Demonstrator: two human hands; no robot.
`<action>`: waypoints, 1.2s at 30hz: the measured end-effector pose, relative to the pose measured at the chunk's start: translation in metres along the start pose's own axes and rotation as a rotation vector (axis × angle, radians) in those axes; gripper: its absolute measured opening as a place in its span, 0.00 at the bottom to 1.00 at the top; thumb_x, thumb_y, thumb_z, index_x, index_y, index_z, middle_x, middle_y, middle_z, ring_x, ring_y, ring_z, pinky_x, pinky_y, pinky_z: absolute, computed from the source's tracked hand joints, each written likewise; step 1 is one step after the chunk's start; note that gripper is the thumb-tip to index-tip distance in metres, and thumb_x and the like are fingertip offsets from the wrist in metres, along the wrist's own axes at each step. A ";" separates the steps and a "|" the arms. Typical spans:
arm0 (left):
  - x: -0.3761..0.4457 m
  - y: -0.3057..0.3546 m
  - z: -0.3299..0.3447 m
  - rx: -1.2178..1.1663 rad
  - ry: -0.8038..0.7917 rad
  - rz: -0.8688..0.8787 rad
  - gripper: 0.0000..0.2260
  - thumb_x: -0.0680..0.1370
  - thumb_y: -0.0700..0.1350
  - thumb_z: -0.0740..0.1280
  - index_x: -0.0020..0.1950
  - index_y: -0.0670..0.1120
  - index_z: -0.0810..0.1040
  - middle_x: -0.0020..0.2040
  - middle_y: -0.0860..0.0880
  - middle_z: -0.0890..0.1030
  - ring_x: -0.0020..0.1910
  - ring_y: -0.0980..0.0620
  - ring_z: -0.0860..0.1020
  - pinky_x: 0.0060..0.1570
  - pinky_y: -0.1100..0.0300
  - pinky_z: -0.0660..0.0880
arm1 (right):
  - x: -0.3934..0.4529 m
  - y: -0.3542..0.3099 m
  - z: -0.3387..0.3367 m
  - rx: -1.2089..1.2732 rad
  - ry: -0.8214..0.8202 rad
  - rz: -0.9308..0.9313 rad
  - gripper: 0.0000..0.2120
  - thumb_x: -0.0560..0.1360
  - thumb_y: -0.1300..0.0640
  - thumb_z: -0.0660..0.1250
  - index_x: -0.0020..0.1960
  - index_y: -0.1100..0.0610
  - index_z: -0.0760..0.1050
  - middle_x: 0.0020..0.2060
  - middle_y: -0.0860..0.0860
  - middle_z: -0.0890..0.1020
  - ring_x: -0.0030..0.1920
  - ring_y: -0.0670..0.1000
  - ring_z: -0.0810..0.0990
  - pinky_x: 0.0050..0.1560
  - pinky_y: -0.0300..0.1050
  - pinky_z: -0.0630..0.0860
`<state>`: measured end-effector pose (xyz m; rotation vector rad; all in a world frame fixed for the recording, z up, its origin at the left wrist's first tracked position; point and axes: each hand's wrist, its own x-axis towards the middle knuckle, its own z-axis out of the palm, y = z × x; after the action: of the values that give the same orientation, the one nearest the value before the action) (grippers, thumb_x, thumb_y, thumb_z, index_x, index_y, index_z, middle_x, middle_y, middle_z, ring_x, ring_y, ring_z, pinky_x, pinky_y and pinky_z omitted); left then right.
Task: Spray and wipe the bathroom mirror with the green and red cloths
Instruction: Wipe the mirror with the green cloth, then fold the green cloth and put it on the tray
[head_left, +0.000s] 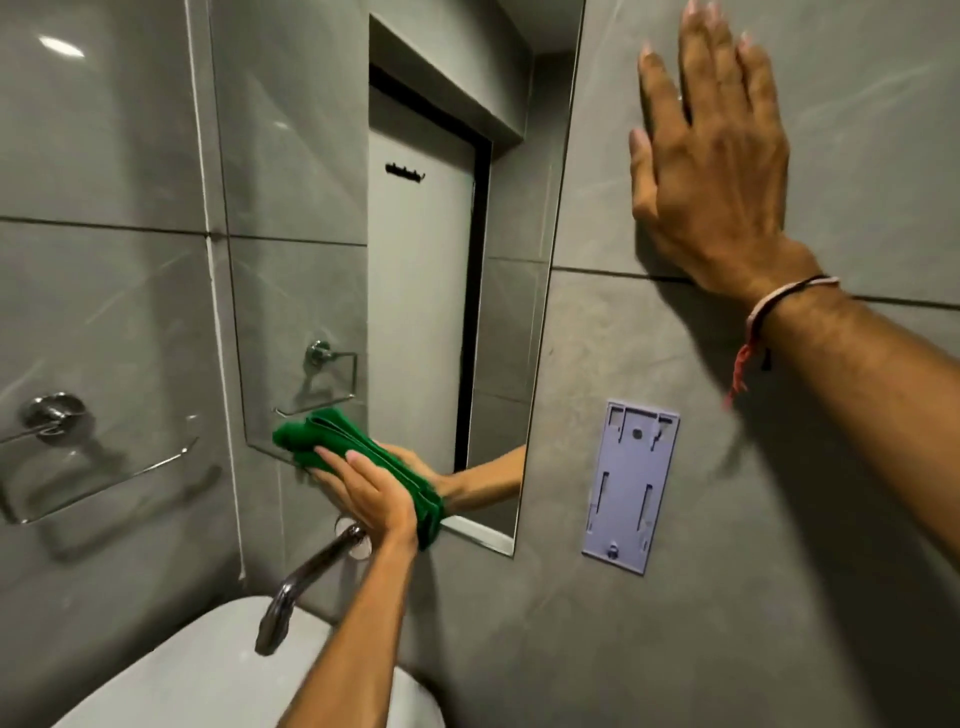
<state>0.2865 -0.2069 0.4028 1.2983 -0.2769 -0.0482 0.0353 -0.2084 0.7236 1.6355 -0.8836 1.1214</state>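
A tall frameless mirror hangs on the grey tiled wall. A folded green cloth lies flat against the mirror's bottom edge, pressed there by my left hand with its fingers stretched over it. The hand and cloth show again as a reflection in the glass. My right hand rests flat on the wall to the right of the mirror, fingers spread, holding nothing; a thread band circles its wrist. No red cloth or spray bottle is in view.
A chrome tap sticks out of the wall just under my left hand, above a white basin. A lilac plastic mounting plate is fixed right of the mirror. A chrome towel holder is on the left wall.
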 end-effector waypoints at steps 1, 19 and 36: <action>-0.017 -0.007 -0.002 -0.014 -0.004 -0.026 0.24 0.86 0.46 0.51 0.82 0.40 0.55 0.82 0.33 0.52 0.82 0.37 0.54 0.81 0.50 0.50 | -0.002 -0.001 0.002 0.018 -0.001 0.012 0.30 0.85 0.45 0.47 0.84 0.55 0.53 0.83 0.61 0.54 0.84 0.61 0.52 0.83 0.57 0.47; -0.080 0.205 0.075 -0.183 -0.466 1.357 0.36 0.82 0.47 0.66 0.81 0.36 0.49 0.82 0.37 0.56 0.83 0.47 0.57 0.79 0.56 0.60 | -0.040 0.014 -0.046 0.707 -0.292 0.137 0.34 0.77 0.47 0.71 0.78 0.56 0.64 0.59 0.56 0.85 0.52 0.53 0.84 0.53 0.37 0.76; -0.171 0.106 -0.067 -0.231 -1.527 -0.088 0.23 0.60 0.33 0.80 0.48 0.53 0.82 0.41 0.47 0.87 0.37 0.51 0.85 0.38 0.59 0.83 | -0.294 0.066 -0.161 1.473 -0.380 1.293 0.16 0.70 0.74 0.71 0.48 0.55 0.82 0.39 0.50 0.87 0.40 0.48 0.87 0.40 0.42 0.84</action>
<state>0.1236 -0.0822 0.4581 0.8060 -1.4482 -1.1336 -0.1635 -0.0594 0.4885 2.4534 -1.6229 2.8750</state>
